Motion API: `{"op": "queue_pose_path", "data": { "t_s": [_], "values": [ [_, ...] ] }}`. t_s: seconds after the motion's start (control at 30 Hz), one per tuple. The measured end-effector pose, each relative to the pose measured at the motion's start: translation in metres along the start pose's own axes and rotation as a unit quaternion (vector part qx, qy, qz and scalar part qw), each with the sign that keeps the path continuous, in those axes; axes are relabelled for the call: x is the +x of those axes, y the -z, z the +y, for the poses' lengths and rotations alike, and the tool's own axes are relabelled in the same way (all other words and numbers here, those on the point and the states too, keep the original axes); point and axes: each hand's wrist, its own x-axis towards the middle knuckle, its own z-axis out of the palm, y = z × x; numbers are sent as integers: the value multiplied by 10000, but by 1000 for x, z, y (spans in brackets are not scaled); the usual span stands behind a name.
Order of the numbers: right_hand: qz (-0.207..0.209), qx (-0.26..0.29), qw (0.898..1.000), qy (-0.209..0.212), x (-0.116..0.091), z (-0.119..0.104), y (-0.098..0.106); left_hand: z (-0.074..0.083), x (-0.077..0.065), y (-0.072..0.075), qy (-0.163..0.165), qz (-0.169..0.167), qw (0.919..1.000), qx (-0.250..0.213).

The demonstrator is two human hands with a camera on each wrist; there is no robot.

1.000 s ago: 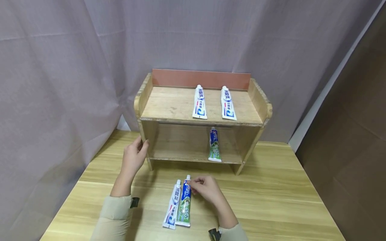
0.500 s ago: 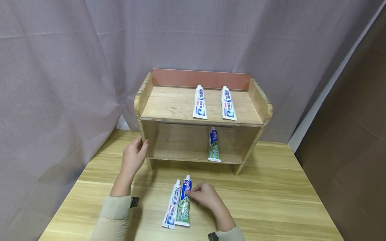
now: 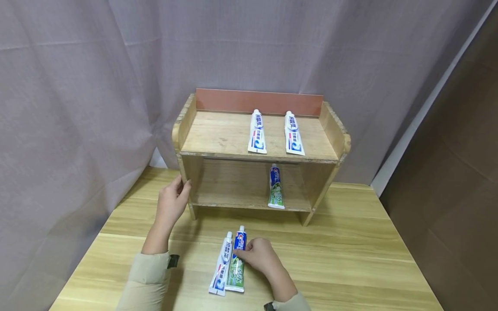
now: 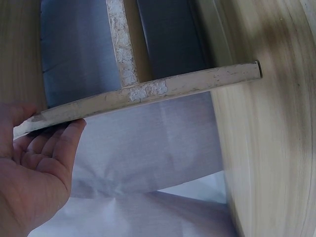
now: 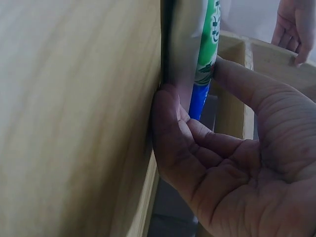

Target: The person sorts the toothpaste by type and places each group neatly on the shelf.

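My left hand (image 3: pixel 171 203) grips the left side panel of a small wooden shelf (image 3: pixel 218 142). In the left wrist view, the thumb lies on one face of the panel edge (image 4: pixel 187 84) and the fingers on the other. On the table, my right hand (image 3: pixel 261 257) pinches a blue and green toothpaste tube (image 3: pixel 236 276) at mid-length from its right side. The right wrist view has the thumb over the tube (image 5: pixel 208 44) and curled fingertips low at its edge, by the tabletop. Close along its left lies a white toothpaste tube (image 3: pixel 221 272), cap pointing to the shelf.
Two white toothpaste tubes, a left one (image 3: pixel 257 134) and a right one (image 3: pixel 294 136), lie on the upper board. Another blue and green tube (image 3: pixel 276 190) is on the lower board, right of its middle. Grey curtain (image 3: pixel 233 47) hangs behind the wooden table (image 3: pixel 350 259).
My right hand has slid from near the cap down to the middle of the blue and green tube, with its thumb now across it. The left hand stays on the shelf panel.
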Motion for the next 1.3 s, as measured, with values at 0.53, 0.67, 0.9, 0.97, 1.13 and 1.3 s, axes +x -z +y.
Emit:
{"op": "queue_pose_path", "data": {
  "t_s": [0.53, 0.67, 0.9, 0.97, 1.13, 1.3],
  "values": [
    [-72, -100, 9999, -91, 1, -3, 1, -1, 0, -2, -54, 18, 9999, -93],
    [-55, -123, 9999, -24, 2, -4, 1, -2, 0, -2, -125, 40, 9999, -97],
    [-134, -154, 9997, -119, 4, -5, 2, -2, 0, -1, -126, 62, 9998, -103],
    [-121, -144, 9997, -170, 5, -5, 2, -1, 1, -1, -133, 61, 9998, -104],
    [-138, -189, 9996, -184, 8, -3, -1, -1, 0, 0, -91, 2, 9999, -102],
    [-127, -247, 9995, -124, 8, -3, -1, -1, 0, 0, -83, -19, 9999, -60]
  ]
}}
